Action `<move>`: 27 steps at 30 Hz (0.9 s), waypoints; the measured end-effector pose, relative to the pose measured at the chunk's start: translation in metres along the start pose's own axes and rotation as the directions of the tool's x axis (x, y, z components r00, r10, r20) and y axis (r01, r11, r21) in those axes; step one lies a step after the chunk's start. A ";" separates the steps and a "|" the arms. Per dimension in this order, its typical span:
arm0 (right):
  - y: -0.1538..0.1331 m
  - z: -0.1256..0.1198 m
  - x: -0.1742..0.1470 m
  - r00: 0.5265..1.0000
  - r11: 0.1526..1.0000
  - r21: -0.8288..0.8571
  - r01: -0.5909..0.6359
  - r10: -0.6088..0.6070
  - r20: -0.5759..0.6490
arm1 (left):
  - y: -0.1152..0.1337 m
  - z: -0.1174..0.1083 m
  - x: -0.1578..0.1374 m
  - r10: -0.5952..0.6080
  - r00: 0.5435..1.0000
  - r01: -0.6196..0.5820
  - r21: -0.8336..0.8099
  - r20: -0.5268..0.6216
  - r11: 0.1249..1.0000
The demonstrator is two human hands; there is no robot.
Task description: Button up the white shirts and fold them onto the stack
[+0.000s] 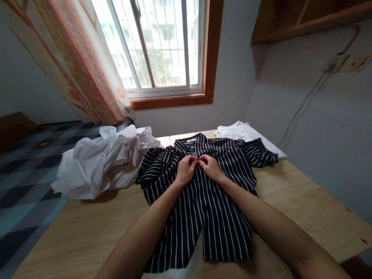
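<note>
A black shirt with white stripes lies spread front side up, its collar pointing away from me and its short sleeves out to both sides. At the upper part of the front opening, my left hand pinches the fabric edge. My right hand pinches the same placket just beside it, the fingertips of both hands nearly meeting. Any button between the fingers is too small to make out. Below the hands the two front panels part toward the hem.
The shirt lies on a light wooden table. A crumpled heap of white clothing sits at the left, and a folded white garment at the back right. A checkered bed adjoins the left edge. A window is behind.
</note>
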State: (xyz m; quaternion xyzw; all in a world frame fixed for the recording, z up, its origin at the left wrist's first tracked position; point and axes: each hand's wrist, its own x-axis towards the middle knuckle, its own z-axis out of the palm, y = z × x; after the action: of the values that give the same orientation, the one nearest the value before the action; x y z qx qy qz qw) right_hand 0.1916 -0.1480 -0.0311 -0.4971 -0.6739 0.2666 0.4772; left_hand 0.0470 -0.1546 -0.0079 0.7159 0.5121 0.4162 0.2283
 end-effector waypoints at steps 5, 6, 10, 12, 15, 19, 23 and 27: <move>0.002 -0.004 0.002 0.999 0.997 0.082 -0.014 0.010 0.044 | -0.001 0.000 0.001 -0.009 1.000 0.009 -0.063 0.005 0.998; 0.002 -0.004 0.001 0.999 0.995 0.097 -0.014 0.009 0.052 | -0.001 -0.001 0.002 -0.015 1.000 0.016 -0.077 0.004 0.997; 0.002 -0.004 0.000 0.998 0.995 0.096 -0.007 0.001 0.063 | -0.004 -0.002 0.004 -0.027 1.000 0.028 -0.104 0.013 0.994; 0.002 -0.003 -0.001 0.999 0.998 0.069 -0.006 0.002 0.053 | -0.004 -0.003 0.004 -0.014 1.000 0.017 -0.112 0.020 0.994; 0.001 -0.001 -0.002 1.000 1.000 0.023 -0.013 0.012 0.022 | -0.004 -0.003 0.004 -0.010 1.000 0.011 -0.116 0.016 0.993; -0.001 0.003 -0.003 0.997 0.998 -0.026 -0.055 0.054 -0.046 | -0.002 -0.003 0.004 -0.010 1.000 0.013 -0.104 0.029 0.994; 0.000 0.003 -0.004 0.996 0.997 0.036 -0.070 0.072 -0.045 | 0.000 -0.004 0.003 0.002 0.998 0.006 -0.133 0.057 0.991; 0.004 0.001 -0.003 0.999 0.986 0.159 -0.051 0.052 -0.002 | 0.001 -0.005 0.003 0.022 0.998 -0.011 -0.213 0.050 0.977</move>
State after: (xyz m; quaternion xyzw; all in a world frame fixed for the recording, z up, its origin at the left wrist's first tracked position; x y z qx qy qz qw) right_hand 0.1924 -0.1488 -0.0357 -0.4757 -0.6360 0.3303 0.5101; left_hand 0.0441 -0.1530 -0.0032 0.7023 0.4525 0.4516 0.3133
